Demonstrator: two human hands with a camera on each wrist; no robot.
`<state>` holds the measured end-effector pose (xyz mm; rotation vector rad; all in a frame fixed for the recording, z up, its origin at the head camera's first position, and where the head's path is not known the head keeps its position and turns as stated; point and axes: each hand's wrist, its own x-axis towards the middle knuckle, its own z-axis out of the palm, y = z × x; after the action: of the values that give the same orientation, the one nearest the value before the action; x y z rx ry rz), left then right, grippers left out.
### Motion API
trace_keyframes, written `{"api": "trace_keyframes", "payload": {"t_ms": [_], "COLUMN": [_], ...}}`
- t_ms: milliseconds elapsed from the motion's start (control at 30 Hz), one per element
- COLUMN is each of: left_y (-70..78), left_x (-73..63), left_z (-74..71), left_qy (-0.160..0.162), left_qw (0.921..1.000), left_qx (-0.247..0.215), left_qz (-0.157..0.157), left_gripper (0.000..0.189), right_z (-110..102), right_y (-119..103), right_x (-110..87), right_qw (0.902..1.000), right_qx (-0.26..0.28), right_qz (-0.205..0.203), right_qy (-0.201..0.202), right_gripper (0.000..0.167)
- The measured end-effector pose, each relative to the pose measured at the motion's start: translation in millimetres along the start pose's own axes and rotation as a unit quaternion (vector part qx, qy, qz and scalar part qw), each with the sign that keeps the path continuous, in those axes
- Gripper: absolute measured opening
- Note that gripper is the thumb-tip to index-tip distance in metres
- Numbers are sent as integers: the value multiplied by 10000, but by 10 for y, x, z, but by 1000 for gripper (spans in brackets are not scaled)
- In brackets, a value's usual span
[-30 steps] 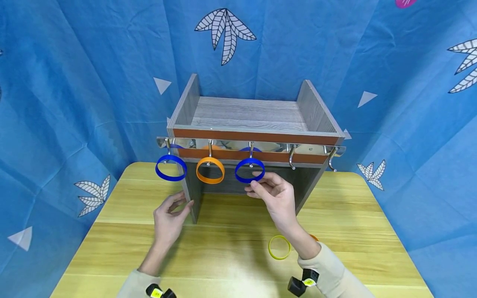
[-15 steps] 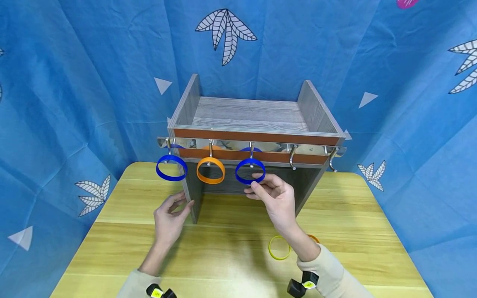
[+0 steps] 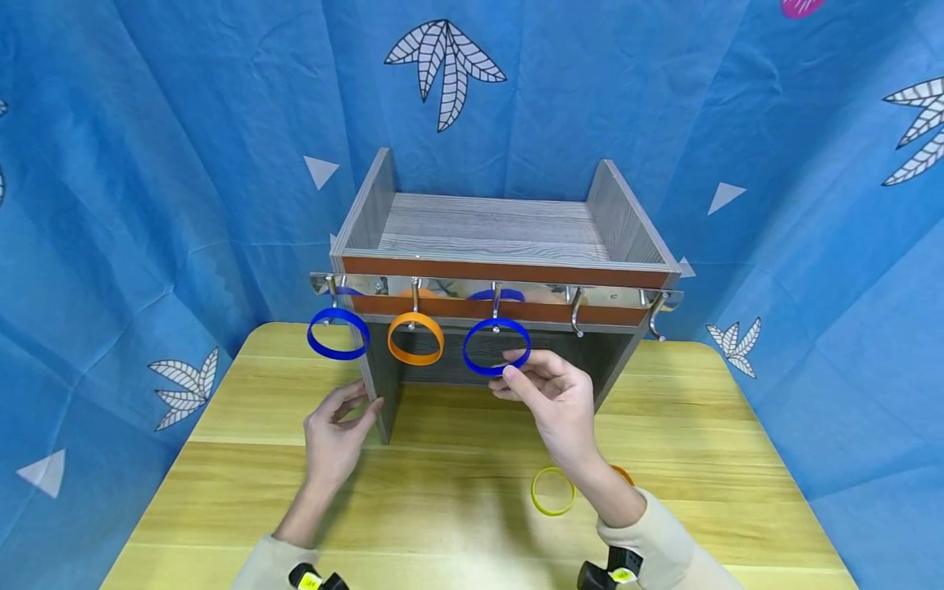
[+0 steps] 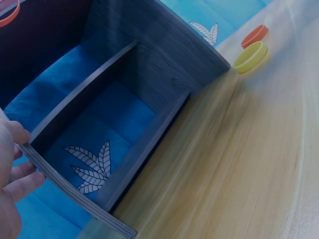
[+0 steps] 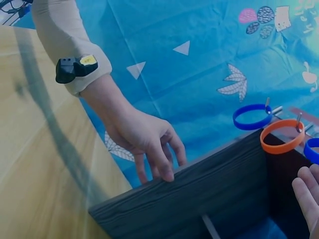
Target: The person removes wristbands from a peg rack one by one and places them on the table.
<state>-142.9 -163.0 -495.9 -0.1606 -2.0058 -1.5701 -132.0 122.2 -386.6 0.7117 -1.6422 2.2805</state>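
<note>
With thumb and fingers, my right hand (image 3: 556,401) pinches the lower right edge of a blue silicone wristband (image 3: 475,366), whose upper edge overlaps the third hook (image 3: 496,305) from the left. My left hand (image 3: 335,434) grips the front edge of the left side panel (image 3: 374,389) of a grey wooden shelf (image 3: 487,217), thumb on the inner face. Another blue wristband (image 3: 335,355) hangs on the leftmost hook, and an orange wristband (image 3: 415,359) on the second. In the right wrist view, the left hand (image 5: 149,137) shows on the panel, with the right fingertips (image 5: 306,186) under the blue band.
A shiny metal hook rail (image 3: 612,297) runs along the shelf's front; its two right hooks are bare. On the wooden table (image 3: 221,492) lies a yellow wristband (image 3: 534,492), beside an orange one (image 3: 623,473) partly behind the right forearm. Blue patterned cloth (image 3: 221,123) surrounds the table.
My right hand has shifted slightly right and down, drawing the blue wristband lower and toward me along the third hook. The left hand stays on the panel.
</note>
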Motion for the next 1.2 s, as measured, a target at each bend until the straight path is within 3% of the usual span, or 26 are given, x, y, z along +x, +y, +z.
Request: {"api": "trace_keyframes", "payload": {"t_ms": [533, 767, 1000, 1200], "left_y": [1, 5, 7, 16], "left_x": [-4, 1, 11, 8], "left_z": [-7, -9, -9, -6], "left_qy": [6, 33, 41, 9], "left_qw": [9997, 9998, 9998, 10000], "left_qx": [236, 211, 203, 71], "left_qz": [-60, -50, 53, -34], "left_gripper": [32, 31, 32, 32], "right_z": [-20, -60, -139, -189], "right_y": [-296, -428, -369, -237], "right_x": [-32, -109, -194, -292], "right_qw": [9995, 9994, 9986, 9972], "right_qx": [6, -141, -231, -152], "right_qz": [-285, -138, -35, 241], "right_qy": [-163, -301, -473, -694], "right_gripper": [25, 28, 31, 34]}}
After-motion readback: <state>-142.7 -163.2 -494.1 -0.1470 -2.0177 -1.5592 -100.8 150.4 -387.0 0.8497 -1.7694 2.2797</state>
